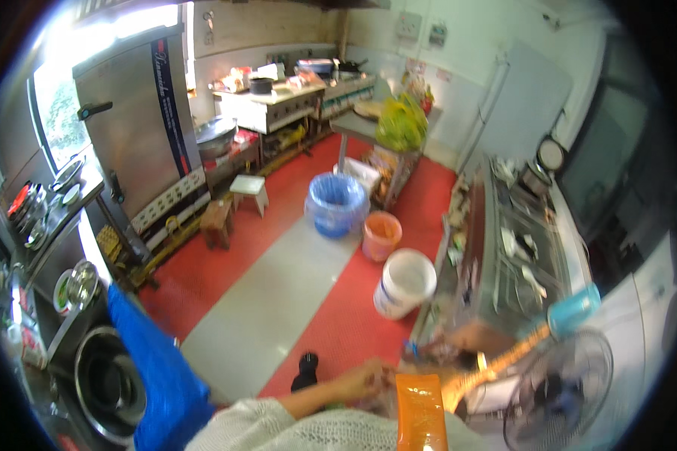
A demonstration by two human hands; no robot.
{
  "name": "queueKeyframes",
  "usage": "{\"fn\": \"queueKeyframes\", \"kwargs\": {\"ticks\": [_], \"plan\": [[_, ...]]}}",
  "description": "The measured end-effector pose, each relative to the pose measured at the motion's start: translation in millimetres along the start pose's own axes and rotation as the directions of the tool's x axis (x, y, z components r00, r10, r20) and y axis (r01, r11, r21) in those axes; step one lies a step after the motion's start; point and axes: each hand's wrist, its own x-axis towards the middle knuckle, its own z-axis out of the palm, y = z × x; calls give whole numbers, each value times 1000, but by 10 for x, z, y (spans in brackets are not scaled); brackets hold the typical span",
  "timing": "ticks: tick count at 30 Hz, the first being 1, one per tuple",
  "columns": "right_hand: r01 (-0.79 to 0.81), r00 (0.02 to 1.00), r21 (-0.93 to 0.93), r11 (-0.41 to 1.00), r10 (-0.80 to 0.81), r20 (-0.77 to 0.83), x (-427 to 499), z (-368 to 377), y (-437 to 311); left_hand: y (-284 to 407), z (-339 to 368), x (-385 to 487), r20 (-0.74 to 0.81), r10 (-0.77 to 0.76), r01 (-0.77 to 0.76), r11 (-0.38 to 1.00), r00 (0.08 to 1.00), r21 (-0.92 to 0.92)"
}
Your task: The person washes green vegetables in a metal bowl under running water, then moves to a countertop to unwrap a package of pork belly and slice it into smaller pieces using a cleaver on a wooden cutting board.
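Observation:
My left hand point(372, 377) reaches in from the bottom, with its bare forearm coming from a white knitted sleeve. Its fingers are bent and blurred, so what they touch or hold is unclear. Just right of it stands an orange glossy packet or box point(421, 411) bearing writing, close to the camera. A blurred brown hand-like shape point(440, 350) lies above that; whether it is my right hand cannot be told. A long yellow-brown piece point(502, 361) with a light-blue cylindrical end point(574, 310) slants up to the right, beside a wire-guarded fan point(561, 389).
A white bucket point(405, 282), an orange bucket point(381, 235) and a blue-lined bin point(336, 204) stand on the floor ahead. Steel counter point(541, 270) on the right; large metal basin point(110, 383) and blue cloth point(158, 372) on the left. Two stools point(248, 185) stand farther off.

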Motion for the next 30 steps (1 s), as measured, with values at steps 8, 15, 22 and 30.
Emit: {"fn": "queueKeyframes", "kwargs": {"ticks": [8, 15, 22, 30], "plan": [[10, 992, 14, 1000, -12, 127, 2137, -60, -775, -143, -2055, 838, -145, 60, 11, 896, 988, 445], [117, 990, 99, 988, -124, 66, 3981, -420, -1807, 60, -3688, 1519, -385, 13, 237, 769, 923, 594], [300, 910, 109, 948, -318, 266, 6050, -337, -2139, -301, -5357, 2137, -658, -202, 419, 888, 726, 189], [628, 654, 183, 756, -641, 402, 8466, -663, -2360, -253, -7349, 3005, -799, -68, 308, 939, 597, 151]]}}
